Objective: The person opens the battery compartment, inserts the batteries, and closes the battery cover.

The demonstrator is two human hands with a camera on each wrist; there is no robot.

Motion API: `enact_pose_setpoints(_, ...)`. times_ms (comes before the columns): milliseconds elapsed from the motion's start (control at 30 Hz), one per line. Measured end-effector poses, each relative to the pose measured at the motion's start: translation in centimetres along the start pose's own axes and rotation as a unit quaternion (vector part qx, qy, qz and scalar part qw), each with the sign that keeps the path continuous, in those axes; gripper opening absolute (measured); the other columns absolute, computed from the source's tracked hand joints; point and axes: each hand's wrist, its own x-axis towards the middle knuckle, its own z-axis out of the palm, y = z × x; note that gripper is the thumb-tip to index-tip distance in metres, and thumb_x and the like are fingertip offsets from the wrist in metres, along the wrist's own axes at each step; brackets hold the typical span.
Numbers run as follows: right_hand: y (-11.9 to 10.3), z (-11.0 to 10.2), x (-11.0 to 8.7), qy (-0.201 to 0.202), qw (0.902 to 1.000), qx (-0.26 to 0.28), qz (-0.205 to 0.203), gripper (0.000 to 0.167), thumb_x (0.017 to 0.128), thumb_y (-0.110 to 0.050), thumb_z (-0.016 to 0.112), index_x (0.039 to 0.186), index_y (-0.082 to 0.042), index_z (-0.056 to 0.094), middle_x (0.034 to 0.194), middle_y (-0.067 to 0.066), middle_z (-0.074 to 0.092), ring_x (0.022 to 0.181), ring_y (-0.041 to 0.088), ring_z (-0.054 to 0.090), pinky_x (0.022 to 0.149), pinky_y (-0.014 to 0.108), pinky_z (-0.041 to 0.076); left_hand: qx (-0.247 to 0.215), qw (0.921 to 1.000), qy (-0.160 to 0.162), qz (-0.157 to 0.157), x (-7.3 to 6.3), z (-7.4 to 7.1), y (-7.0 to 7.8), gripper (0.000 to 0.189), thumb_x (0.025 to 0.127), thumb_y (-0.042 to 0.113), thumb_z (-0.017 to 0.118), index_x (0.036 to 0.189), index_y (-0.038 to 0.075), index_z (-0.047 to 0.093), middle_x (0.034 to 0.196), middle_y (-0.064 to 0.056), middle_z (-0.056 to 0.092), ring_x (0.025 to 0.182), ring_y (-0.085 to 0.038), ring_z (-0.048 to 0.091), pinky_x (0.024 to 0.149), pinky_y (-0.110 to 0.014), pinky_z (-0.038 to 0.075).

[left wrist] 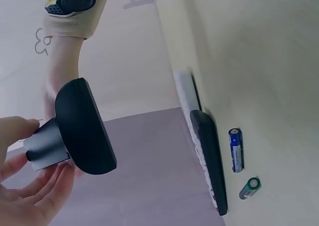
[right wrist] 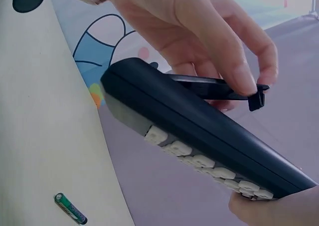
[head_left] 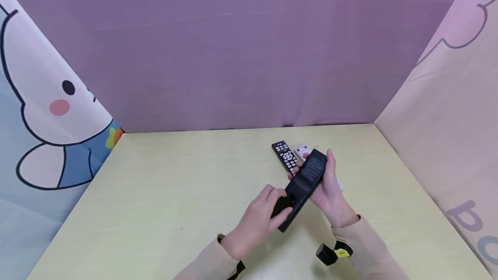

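A black remote control [head_left: 307,180] is held up off the table, its back toward the head camera, in the grip of my right hand [head_left: 328,195]. White buttons [right wrist: 202,161] line its underside in the right wrist view. My left hand [head_left: 254,217] pinches a thin black battery cover [right wrist: 209,89] between thumb and fingers. This cover stands at a slant over the lower back of the remote, its clip end raised away from it. Part of the compartment is hidden behind the cover and fingers.
A second black remote [head_left: 285,156] and a white remote [head_left: 301,151] lie side by side on the table [head_left: 175,185] beyond the hands. Near them lie a blue battery [left wrist: 236,150] and a green battery [left wrist: 250,187]. A purple cloth wall [head_left: 249,55] stands behind.
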Motion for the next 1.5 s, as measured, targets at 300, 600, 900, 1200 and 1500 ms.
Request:
enact_pose_setpoints(300,-0.3,0.0,0.0,0.028,0.9995,0.012,0.000,0.054,0.081,-0.060,0.044,0.097,-0.009,0.047,0.081,0.008,0.051,0.077,0.021,0.051,0.084,0.039,0.040,-0.101,0.9928,0.029,-0.057,-0.5,-0.3,0.0,0.031,0.079,0.010,0.065,0.105,0.004,0.050,0.095,-0.004,0.054,0.072,-0.009,0.054,0.066,-0.015,0.047)
enact_pose_setpoints(600,-0.6,-0.1,-0.2,0.050,0.9984,0.027,0.006,0.054,0.079,-0.060,0.048,0.098,-0.010,0.046,0.081,0.008,0.051,0.076,0.021,0.051,0.086,0.039,0.039,-0.133,0.9820,0.023,-0.132,-1.0,-1.9,-1.0,0.032,0.079,0.008,0.065,0.108,0.008,0.051,0.095,0.002,0.055,0.076,-0.007,0.055,0.066,-0.020,0.048)
enact_pose_setpoints(900,-0.8,-0.3,-0.4,0.068,0.9970,0.035,0.009,0.053,0.079,-0.060,0.049,0.100,-0.012,0.042,0.082,0.007,0.050,0.077,0.020,0.051,0.087,0.040,0.039,-0.035,0.9884,-0.056,-0.137,-2.1,-3.8,-4.4,0.031,0.084,0.012,0.060,0.113,0.008,0.051,0.103,0.000,0.055,0.084,-0.009,0.053,0.069,-0.025,0.049)
enact_pose_setpoints(1200,-1.3,-0.5,-0.6,0.074,0.9968,0.030,0.000,0.054,0.080,-0.060,0.048,0.103,-0.012,0.040,0.082,0.007,0.049,0.076,0.021,0.051,0.081,0.040,0.042,0.053,0.9797,-0.169,-0.095,-3.4,-4.3,-8.5,0.021,0.083,0.006,0.060,0.104,0.007,0.056,0.096,-0.004,0.059,0.087,-0.017,0.054,0.074,-0.031,0.049)
enact_pose_setpoints(1500,-1.7,-0.8,-0.9,0.066,0.9973,0.033,0.001,0.055,0.079,-0.060,0.048,0.104,-0.011,0.041,0.083,0.008,0.049,0.077,0.022,0.050,0.082,0.040,0.042,0.102,0.9703,-0.212,-0.055,-4.6,-3.9,-10.7,0.020,0.075,0.001,0.066,0.094,0.006,0.059,0.087,-0.003,0.059,0.075,-0.017,0.052,0.068,-0.030,0.047)
